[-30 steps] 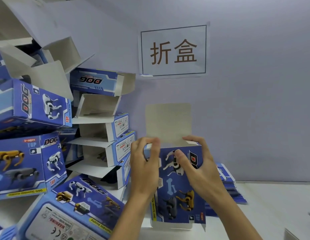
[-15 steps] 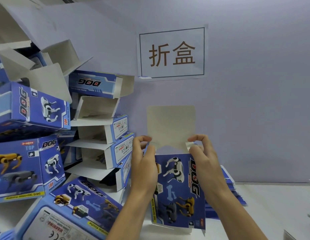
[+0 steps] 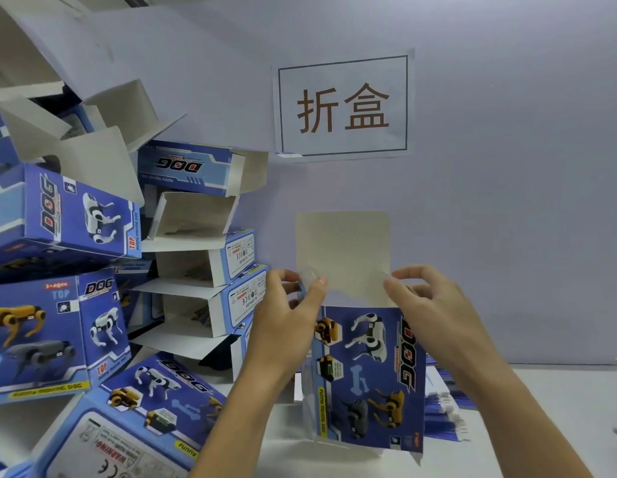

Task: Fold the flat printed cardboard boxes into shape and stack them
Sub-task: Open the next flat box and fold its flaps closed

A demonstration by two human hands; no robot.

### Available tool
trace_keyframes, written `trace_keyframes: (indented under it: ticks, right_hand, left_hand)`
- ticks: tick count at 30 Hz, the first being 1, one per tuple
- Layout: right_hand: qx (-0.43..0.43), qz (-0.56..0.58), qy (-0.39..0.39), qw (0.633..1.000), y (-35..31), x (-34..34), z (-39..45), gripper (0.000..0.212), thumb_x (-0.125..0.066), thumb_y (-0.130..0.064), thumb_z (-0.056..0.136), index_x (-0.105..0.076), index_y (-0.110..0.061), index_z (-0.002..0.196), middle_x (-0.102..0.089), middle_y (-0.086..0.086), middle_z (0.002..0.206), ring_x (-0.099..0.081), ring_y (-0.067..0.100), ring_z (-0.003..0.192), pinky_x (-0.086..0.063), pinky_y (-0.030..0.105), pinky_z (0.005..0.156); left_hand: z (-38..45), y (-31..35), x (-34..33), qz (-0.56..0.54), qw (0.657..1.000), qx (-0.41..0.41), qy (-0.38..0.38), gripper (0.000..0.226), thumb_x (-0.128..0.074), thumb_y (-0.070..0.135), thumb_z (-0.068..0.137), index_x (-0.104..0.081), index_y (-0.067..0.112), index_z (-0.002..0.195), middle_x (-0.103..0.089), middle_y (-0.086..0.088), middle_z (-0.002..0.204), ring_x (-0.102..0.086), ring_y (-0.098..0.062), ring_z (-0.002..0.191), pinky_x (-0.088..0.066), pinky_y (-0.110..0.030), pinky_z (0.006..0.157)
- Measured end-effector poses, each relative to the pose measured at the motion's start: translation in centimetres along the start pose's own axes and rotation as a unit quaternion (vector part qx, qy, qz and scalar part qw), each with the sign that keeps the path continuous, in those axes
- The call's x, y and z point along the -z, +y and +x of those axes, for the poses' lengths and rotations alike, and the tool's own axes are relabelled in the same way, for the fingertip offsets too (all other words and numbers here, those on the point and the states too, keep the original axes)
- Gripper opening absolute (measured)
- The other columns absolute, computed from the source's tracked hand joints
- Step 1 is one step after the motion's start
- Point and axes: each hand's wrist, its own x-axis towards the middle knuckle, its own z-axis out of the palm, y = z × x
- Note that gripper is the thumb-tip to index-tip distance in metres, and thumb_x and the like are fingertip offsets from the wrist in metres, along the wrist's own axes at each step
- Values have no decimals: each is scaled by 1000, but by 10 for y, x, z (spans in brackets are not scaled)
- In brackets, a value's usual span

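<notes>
The blue printed cardboard box with robot-dog artwork [image 3: 367,374] stands upright on the white bench [image 3: 541,426], directly below the white paper wall sign with two brown characters [image 3: 343,105]. Its plain grey top flap [image 3: 343,253] points straight up, unfolded.

The left hand [image 3: 286,326] pinches the upper left corner of the box, thumb and fingers closed on what appears to be a small side tab. The right hand [image 3: 434,305] does likewise at the upper right corner. Both tabs are blurred; their exact position cannot be confirmed.

Assessment: the step in hand is closing the top. Recommended practice: fold both side tabs inward and level first, then bring the top flap down over them and tuck its edge inside the front panel. Keep the box square while pressing, as thin card will likely crease off its score lines.

Left of the box, the leaning stack of folded blue boxes [image 3: 93,270] looks unstable; place the finished box gently.
</notes>
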Motion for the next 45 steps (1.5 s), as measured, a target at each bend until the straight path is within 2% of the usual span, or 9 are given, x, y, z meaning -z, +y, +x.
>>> trace_keyframes:
  ticks: [4, 10, 17, 21, 24, 27, 31, 41, 45]
  right_hand:
    - [20, -23, 38, 999, -3, 3, 0, 9, -55, -41, 96, -59, -35, 91, -71, -13, 78, -69, 6, 66, -47, 25, 56]
    - [41, -29, 73, 996, 1, 2, 2, 15, -49, -35, 98, -64, -32, 103, -53, -19, 44, -50, -1, 44, -40, 28, 56]
    - [81, -24, 38, 996, 4, -9, -3, 10, -51, -43, 98, -48, -39, 106, -61, -8, 88, -59, 13, 69, -48, 30, 64]
    - [97, -5, -33, 995, 10, -15, -6, 38, -38, -66, 95, -62, -38, 105, -61, -13, 112, -58, -2, 99, -42, 14, 76]
    - [68, 88, -23, 994, 13, -19, -7, 51, -29, -63, 97, -72, -36, 102, -61, -15, 120, -51, -11, 112, -35, 13, 86]
    - [17, 135, -30, 990, 17, -18, -3, 41, -38, -35, 106, -77, -38, 95, -64, -14, 119, -61, 3, 108, -48, 28, 88]
    - [-53, 285, -72, 954, 18, -17, 0, 23, -51, -6, 98, -59, -26, 108, -66, 8, 104, -66, 18, 60, -54, 34, 52]
    - [-33, 285, -111, 951, 17, -15, -1, 30, -63, -23, 92, -59, -30, 121, -71, 16, 109, -70, 32, 72, -59, 38, 63]
    - [-17, 300, -61, 952, 19, -21, -3, 42, -63, -33, 79, -61, -33, 121, -74, 9, 103, -71, 34, 77, -59, 41, 64]
  left_hand:
    - [0, 0, 2, -7, 1000, -22, 2, 9, -51, 41, 98, -52, 32, 100, -60, 14, 94, -60, 12, 77, -46, -10, 58]
    - [-4, 7, 4, -42, 998, -36, -7, 34, -39, 44, 81, -58, 25, 102, -51, 7, 67, -49, -21, 71, -51, -61, 82]
    - [-4, -4, -2, 5, 999, -47, -25, 8, -52, 36, 99, -52, 40, 106, -60, 21, 102, -56, 18, 93, -43, -1, 69]
    - [-8, -10, -7, 35, 998, -44, -21, 29, -46, 59, 91, -51, 40, 112, -56, 18, 119, -53, -3, 111, -44, -24, 88]
    - [-10, -14, -12, 6, 999, -51, 5, 27, -40, 64, 88, -49, 39, 92, -59, 17, 91, -56, -5, 88, -45, -31, 73]
    - [-9, -17, -15, -33, 998, -44, 35, 14, -48, 33, 103, -50, 29, 90, -60, -7, 90, -61, -26, 82, -54, -40, 68]
    - [-7, -18, -15, -82, 995, -17, 61, 24, -49, 15, 101, -55, 34, 88, -60, 0, 91, -60, -27, 80, -48, -28, 57]
    - [-10, -8, -17, -202, 978, 11, 49, 47, -41, 4, 96, -67, 42, 104, -70, -9, 93, -63, -28, 82, -51, -39, 69]
    - [-12, -7, -17, -195, 980, 15, 43, 62, -41, 4, 98, -63, 62, 103, -66, 16, 79, -61, -26, 82, -51, -45, 75]
